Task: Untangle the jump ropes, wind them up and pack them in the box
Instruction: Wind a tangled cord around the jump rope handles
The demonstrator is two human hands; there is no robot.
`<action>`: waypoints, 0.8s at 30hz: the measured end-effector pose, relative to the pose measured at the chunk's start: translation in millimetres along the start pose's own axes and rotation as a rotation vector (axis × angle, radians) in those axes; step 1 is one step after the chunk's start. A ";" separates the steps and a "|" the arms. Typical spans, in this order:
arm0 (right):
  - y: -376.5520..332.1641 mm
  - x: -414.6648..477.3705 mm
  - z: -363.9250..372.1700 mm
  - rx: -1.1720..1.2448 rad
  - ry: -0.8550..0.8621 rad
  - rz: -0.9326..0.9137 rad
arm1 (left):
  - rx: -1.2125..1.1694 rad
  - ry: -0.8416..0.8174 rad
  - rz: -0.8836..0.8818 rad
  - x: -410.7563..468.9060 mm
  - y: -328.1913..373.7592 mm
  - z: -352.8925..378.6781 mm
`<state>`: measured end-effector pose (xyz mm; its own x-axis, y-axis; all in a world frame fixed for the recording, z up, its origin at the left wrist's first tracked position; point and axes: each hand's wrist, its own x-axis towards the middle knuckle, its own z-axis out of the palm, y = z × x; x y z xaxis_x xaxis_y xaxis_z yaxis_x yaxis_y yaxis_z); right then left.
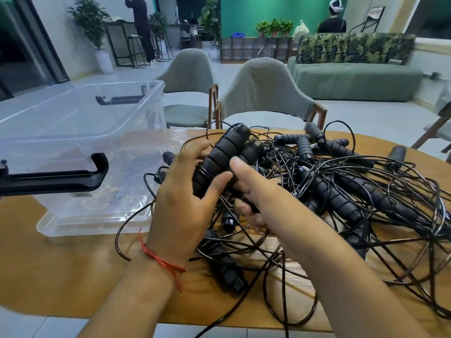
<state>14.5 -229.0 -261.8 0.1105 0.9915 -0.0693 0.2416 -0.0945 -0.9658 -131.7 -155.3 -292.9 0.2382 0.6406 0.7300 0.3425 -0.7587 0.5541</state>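
**A:** What stands farthest left?

**B:** A clear plastic storage box (80,147) with black clip handles. It is open and sits on the oval wooden table (61,276), at nine o'clock from the hands. A loop of thin cord lies beside its near right corner.

**A:** And the left hand?

**B:** The left hand (180,191) wears a red string bracelet (161,261) at the wrist. Its fingers curl round a pair of black ribbed foam handles (224,154), with the thumb across the front. The two handles lie side by side, lifted off the table and tilted toward one o'clock. Cord is wound round their lower part.

**A:** The right hand?

**B:** The right hand (249,191) meets that pair from four o'clock. Its thumb lies straight against them and the other fingers curl tight at the lower end. I cannot tell whether those fingers pinch cord or handle.

**A:** Where are the ropes?

**B:** A tangle of black jump ropes (353,191) is heaped on the table from under the hands out to three o'clock, with loose handles scattered through it. One lies at six o'clock below the wrists.

**A:** Beyond the table?

**B:** Two grey upholstered chairs (266,93) stand at twelve o'clock.
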 end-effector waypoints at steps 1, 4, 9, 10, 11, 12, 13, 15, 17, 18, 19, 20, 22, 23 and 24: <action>-0.5 -1.4 -0.6 0.151 -0.002 0.073 | -0.013 -0.010 0.059 -2.2 2.4 1.1; 5.8 -2.5 -1.6 0.290 0.046 0.099 | -0.034 -0.017 0.187 -10.3 9.0 9.0; 8.7 -1.4 1.8 0.434 0.166 0.039 | -0.136 -0.064 0.123 -12.2 14.2 9.7; 8.3 -1.5 0.3 0.476 0.174 0.015 | -0.210 -0.091 0.086 -11.7 18.1 8.4; 6.7 -1.7 -2.0 0.508 0.179 -0.007 | -0.298 -0.096 0.027 -11.1 21.3 7.9; 6.2 -1.3 -5.3 0.525 0.174 -0.037 | -0.405 -0.076 -0.070 -9.9 23.1 8.3; 4.2 -1.8 -8.6 0.534 0.154 -0.075 | -0.526 -0.046 -0.217 -7.2 23.9 8.7; -1.3 -7.0 -13.5 0.534 0.111 -0.147 | -0.762 -0.149 -0.587 1.2 24.8 6.2; -1.9 -10.0 -16.8 0.509 0.068 -0.193 | -0.902 -0.385 -0.769 6.4 21.5 2.8; -1.0 -10.5 -17.2 0.484 0.046 -0.211 | -0.946 -0.486 -0.788 7.3 20.6 0.6; -1.7 -11.2 -16.3 0.456 0.024 -0.224 | -0.988 -0.553 -0.790 7.9 21.6 -1.8; -0.8 -11.1 -15.6 0.430 0.009 -0.237 | -1.021 -0.586 -0.793 8.3 23.6 -4.0; 1.0 -10.6 -14.2 0.399 0.004 -0.241 | -1.072 -0.614 -0.790 8.4 24.1 -6.1; 0.7 -10.4 -13.6 0.388 0.007 -0.233 | -1.097 -0.619 -0.777 7.5 22.4 -6.2; 3.4 -8.8 -14.2 0.368 0.010 -0.229 | -1.111 -0.614 -0.761 7.3 21.6 -6.0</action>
<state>28.0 -239.3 -260.9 0.1041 0.9819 0.1581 -0.0984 0.1683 -0.9808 -128.1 -167.8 -273.1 0.7600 0.6499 0.0077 -0.2291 0.2568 0.9389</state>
